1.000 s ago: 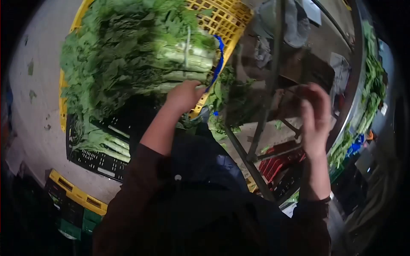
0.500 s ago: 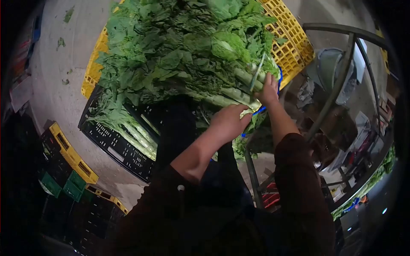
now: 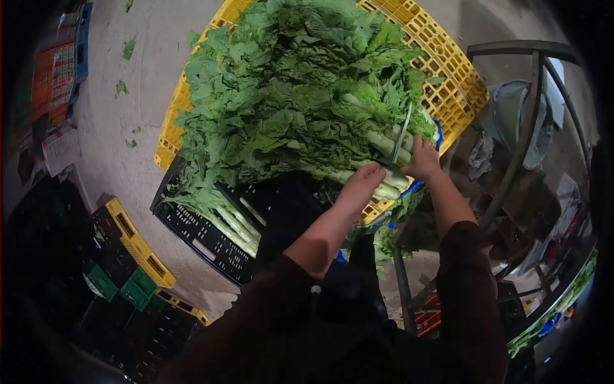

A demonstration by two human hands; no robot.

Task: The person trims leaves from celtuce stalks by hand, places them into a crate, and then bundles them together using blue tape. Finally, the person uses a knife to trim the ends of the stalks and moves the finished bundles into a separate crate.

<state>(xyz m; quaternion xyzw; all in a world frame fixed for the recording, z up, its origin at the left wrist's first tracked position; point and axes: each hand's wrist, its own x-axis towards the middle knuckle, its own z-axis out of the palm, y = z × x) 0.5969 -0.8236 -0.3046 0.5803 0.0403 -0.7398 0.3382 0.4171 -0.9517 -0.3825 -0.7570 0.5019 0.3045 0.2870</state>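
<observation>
A large heap of leafy green vegetables [image 3: 288, 96] lies over a yellow plastic crate [image 3: 454, 80], its pale stems pointing toward me. My left hand [image 3: 359, 187] is closed at the stem ends, its thumb and fingers pressed together beside a pale stem [image 3: 387, 191]; what it grips is too small to make out. My right hand [image 3: 422, 159] rests against the stems at the right edge of the heap, its fingers partly wrapped round them. A thin green stalk [image 3: 402, 133] stands out across the stems between the hands.
A black crate [image 3: 211, 246] with more stemmed greens [image 3: 233, 224] is at the left. A metal frame [image 3: 521, 128] rises at the right. Stacked yellow-edged crates [image 3: 144, 246] stand lower left. Loose leaves [image 3: 121, 88] lie on the floor.
The whole view has shifted, so the heap and crates appear farther right and lower. My left hand has moved closer to my right hand along the stem ends.
</observation>
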